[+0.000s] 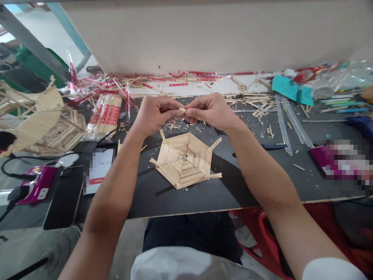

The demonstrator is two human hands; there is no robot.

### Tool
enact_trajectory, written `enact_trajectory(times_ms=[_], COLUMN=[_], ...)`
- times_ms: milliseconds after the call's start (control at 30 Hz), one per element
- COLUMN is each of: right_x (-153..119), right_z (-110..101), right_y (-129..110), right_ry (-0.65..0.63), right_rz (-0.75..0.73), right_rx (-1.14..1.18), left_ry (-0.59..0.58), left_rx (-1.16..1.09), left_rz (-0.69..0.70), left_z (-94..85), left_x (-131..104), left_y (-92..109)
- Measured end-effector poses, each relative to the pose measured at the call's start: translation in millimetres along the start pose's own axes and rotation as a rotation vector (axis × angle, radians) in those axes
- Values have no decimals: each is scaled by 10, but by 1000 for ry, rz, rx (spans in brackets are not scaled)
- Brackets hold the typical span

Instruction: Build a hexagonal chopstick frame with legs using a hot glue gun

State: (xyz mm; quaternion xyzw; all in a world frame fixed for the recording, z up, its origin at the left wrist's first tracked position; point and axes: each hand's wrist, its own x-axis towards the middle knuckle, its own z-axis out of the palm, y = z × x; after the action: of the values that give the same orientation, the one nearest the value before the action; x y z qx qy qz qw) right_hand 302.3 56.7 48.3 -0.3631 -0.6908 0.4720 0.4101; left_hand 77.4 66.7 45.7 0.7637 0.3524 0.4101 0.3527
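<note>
My left hand (157, 113) and my right hand (208, 111) meet above the table, both closed. Pinched between their fingertips is a short pale piece of wooden stick (182, 110), mostly covered by the fingers. Nearer to me lies a hexagonal panel (186, 163) of thin wooden sticks laid in rings, with a small hole at its centre. Longer stick ends jut out from several of its corners. Neither hand touches the panel.
Stick offcuts (262, 105) litter the back of the table (247, 186). Wrapped chopsticks (105, 114), a stick-built model (43, 128), two phones (64, 196) and a purple power strip (39, 182) are left. Clear glue sticks (294, 120) and a blue glue gun (361, 126) lie right.
</note>
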Motion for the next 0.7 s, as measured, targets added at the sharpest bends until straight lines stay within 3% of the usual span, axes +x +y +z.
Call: enact_trajectory(times_ms=[500, 700], right_x=[11, 14], right_z=[4, -12], right_y=[2, -20], right_ry=[14, 43], right_rz=[7, 29], right_rx=[-91, -114], left_ry=[3, -12], left_rx=[31, 45], left_rz=[-78, -39], left_z=[19, 4], left_x=[20, 6], left_y=[15, 81])
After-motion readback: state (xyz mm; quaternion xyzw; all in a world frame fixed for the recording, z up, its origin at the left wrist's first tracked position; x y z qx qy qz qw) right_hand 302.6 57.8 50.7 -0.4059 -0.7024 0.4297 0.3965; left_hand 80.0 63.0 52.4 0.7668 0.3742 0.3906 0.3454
